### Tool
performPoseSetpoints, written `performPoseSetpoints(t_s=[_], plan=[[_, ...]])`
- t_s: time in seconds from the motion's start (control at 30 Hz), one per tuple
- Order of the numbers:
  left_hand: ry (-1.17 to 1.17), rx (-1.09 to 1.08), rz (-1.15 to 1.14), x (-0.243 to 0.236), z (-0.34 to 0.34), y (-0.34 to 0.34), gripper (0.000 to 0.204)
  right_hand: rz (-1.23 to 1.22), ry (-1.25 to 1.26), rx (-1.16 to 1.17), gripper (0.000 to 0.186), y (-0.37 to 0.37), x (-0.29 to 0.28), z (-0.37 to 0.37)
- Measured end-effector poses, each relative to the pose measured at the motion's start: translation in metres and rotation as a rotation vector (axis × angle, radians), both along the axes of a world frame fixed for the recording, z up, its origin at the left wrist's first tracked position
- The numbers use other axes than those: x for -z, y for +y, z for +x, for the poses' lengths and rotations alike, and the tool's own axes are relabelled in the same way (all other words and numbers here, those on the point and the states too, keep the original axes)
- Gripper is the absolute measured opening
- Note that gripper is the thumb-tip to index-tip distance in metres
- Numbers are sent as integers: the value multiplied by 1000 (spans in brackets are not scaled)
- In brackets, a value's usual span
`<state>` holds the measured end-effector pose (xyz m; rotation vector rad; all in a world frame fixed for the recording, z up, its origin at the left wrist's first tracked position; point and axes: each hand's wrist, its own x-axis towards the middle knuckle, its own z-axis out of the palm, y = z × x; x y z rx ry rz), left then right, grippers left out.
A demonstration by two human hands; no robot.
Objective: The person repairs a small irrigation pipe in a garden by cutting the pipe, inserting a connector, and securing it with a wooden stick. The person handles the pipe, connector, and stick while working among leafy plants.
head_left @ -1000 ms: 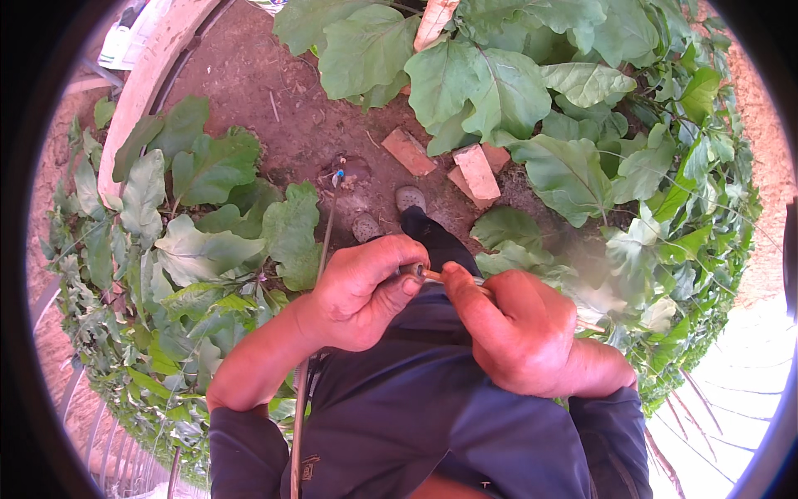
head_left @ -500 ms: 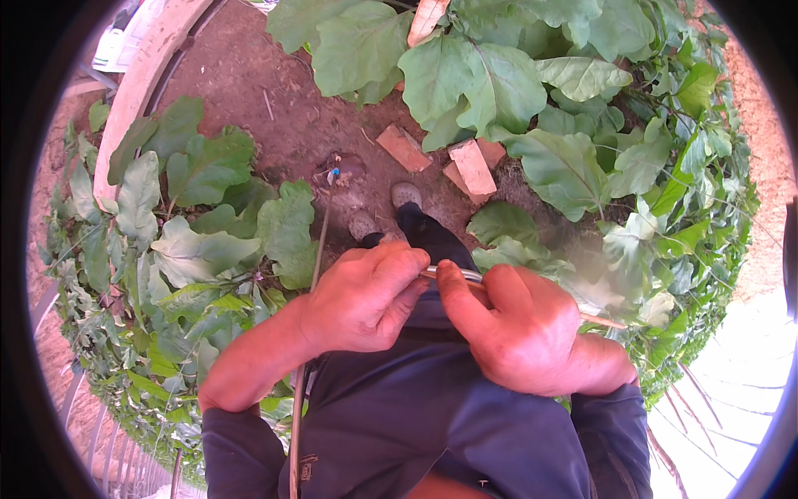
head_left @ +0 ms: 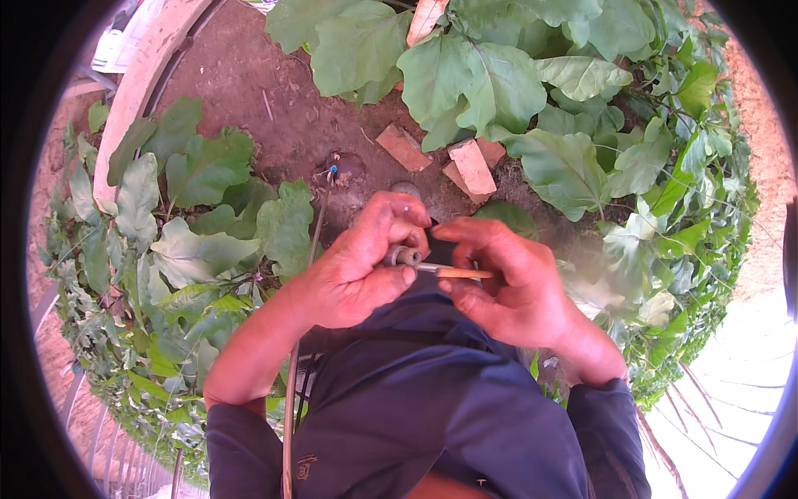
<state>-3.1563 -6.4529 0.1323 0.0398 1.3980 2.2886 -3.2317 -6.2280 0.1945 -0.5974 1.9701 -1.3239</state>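
Observation:
My left hand (head_left: pixel 353 274) is closed around a small grey cylindrical fitting (head_left: pixel 406 256) with a hole in its end. From beside that fitting a thin rod (head_left: pixel 461 273) runs toward my right hand; its left part is pale and metallic, its right part tan like wood. My right hand (head_left: pixel 515 287) has its thumb and fingers curled around the tan part, the forefinger lifted near the left fingertips. A long thin pole (head_left: pixel 291 416) passes under my left forearm, with a small blue piece (head_left: pixel 332 172) at its far end. What my fingers cover is hidden.
Broad-leaved green plants (head_left: pixel 565 166) grow at the right and top, others (head_left: pixel 199 241) at the left. Several bricks (head_left: pixel 474 166) lie on the bare soil (head_left: pixel 249 91) ahead of my shoe (head_left: pixel 406 190). A curved pale border (head_left: pixel 137 83) runs along the upper left.
Both hands have moved up a little and opened from a tighter grip. The grey fitting now shows in my left hand. The tan end has shifted left, to between the right fingers.

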Motion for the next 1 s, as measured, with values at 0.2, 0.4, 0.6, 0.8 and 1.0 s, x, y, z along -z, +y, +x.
performPoseSetpoints(t_s=[0.2,0.4,0.6,0.8,1.0], plan=[[-19,-17,111,18,3,15,57,-135,252,-175,47,-5,23,-5],[-33,-16,230,19,0,14,46,-64,271,-77,32,-1,12,-5],[98,-102,-66,6,7,16,29,-41,244,8,28,-6,-5,-11],[-41,-172,74,11,21,8,37,195,515,-103,30,8,-25,-15],[-70,-108,-12,8,22,7,34,278,799,-263,34,14,-30,-17]])
